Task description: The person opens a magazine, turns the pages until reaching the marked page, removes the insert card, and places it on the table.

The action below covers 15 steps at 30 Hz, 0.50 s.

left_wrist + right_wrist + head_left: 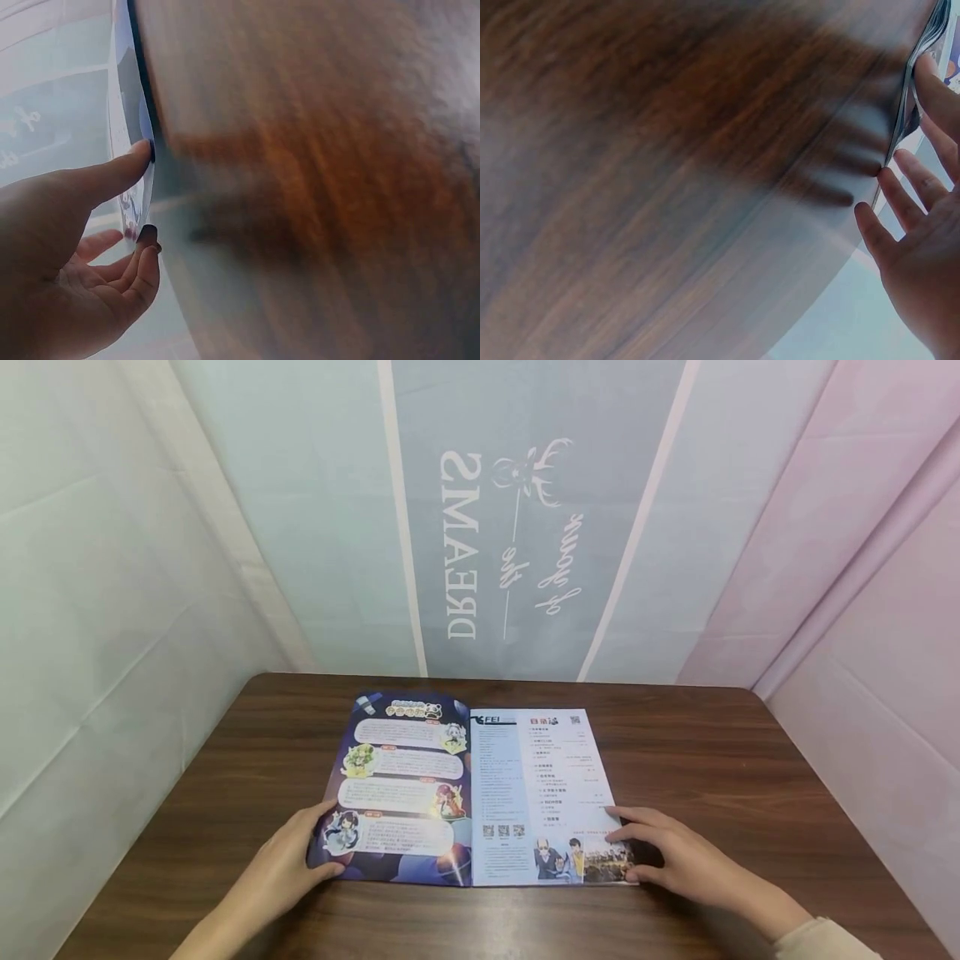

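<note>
An open magazine [498, 793] lies on the wooden table, its spine upright in the middle. Its left page is dark blue with cartoon figures and white text boxes; the right page is pale, with lists and pictures at the bottom. My left hand [288, 847] holds the lower left edge between thumb and fingers. In the left wrist view, the thumb and fingertips of that hand [97, 240] meet the page edge. My right hand [678, 856] grips the lower right edge, two fingers over the page and the thumb near the corner. The right wrist view shows bent pages [907, 112] by the thumb.
The dark brown table [712, 760] extends around the magazine on all sides. Behind it hangs a pale blue-grey cloth [510, 527] with mirrored lettering and a deer's head. White cloth [112, 568] borders the left side, and pinkish-white cloth [862, 568] the right.
</note>
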Tool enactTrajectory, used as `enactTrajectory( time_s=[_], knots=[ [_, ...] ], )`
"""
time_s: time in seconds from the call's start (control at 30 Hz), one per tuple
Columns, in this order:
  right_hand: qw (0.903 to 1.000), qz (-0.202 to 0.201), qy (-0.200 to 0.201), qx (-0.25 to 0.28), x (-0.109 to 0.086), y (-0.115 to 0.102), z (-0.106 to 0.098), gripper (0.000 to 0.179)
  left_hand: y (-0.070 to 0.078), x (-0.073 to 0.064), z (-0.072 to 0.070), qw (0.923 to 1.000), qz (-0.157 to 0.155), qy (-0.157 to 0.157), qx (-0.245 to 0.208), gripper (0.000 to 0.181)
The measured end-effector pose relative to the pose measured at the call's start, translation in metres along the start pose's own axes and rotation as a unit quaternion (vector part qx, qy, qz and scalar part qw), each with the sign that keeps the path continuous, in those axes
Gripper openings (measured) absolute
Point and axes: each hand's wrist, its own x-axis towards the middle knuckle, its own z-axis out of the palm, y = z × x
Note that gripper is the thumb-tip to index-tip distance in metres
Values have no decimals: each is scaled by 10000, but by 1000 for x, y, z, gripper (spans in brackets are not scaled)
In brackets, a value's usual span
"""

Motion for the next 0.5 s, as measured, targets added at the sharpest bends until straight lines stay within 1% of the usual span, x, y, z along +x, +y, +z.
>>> enactTrajectory(
  time_s=[0.1, 0.27, 0.5],
  knots=[
    [9999, -100, 32, -8, 1, 0, 0, 38, -3, 0, 2, 10000, -18, -67, 6, 76],
    [10000, -89, -11, -43, 2, 0, -1, 35, -6, -1, 2, 9996, -106, -262, 14, 68],
    [9997, 151, -67, -199, 8, -5, -7, 31, -9, 1, 2, 9993, -120, -281, 230, 60]
  ],
)
